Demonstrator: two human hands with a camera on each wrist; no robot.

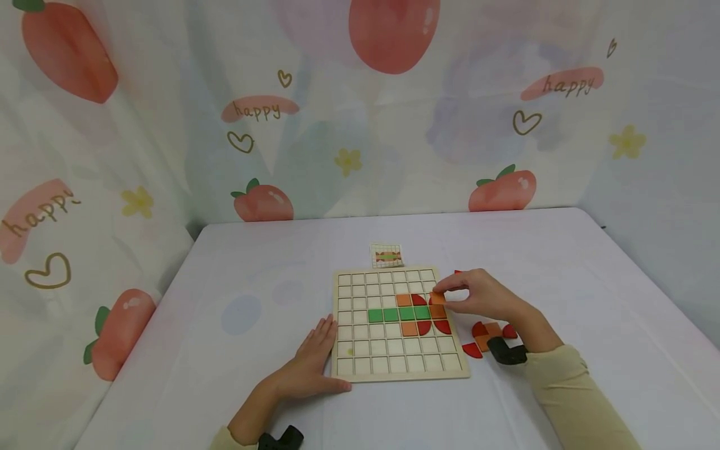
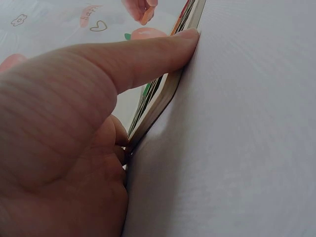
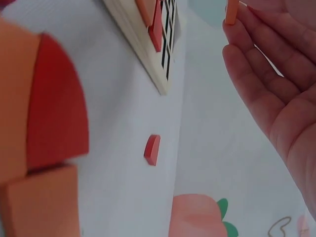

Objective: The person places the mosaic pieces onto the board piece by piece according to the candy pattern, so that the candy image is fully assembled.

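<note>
A square wooden grid board (image 1: 394, 377) lies on the table, with a row of green tiles (image 1: 390, 314) and orange and red tiles around its right half. My left hand (image 1: 309, 362) rests at the board's near left corner, fingers straight along the left side and thumb on the front edge. In the left wrist view the thumb (image 2: 148, 57) touches the board's rim (image 2: 163, 96). Over the board's right side, my right hand (image 1: 486, 297) pinches an orange square tile (image 1: 437, 298) between thumb and fingertips. The right wrist view shows that orange tile (image 3: 231, 12) edge-on, above the board (image 3: 143, 59).
A small pattern card (image 1: 387, 255) lies behind the board. Loose orange tiles (image 1: 493, 329) and red quarter-round tiles (image 1: 472, 350) are scattered right of the board, under the right forearm. One red tile (image 3: 152, 149) lies apart, farther back.
</note>
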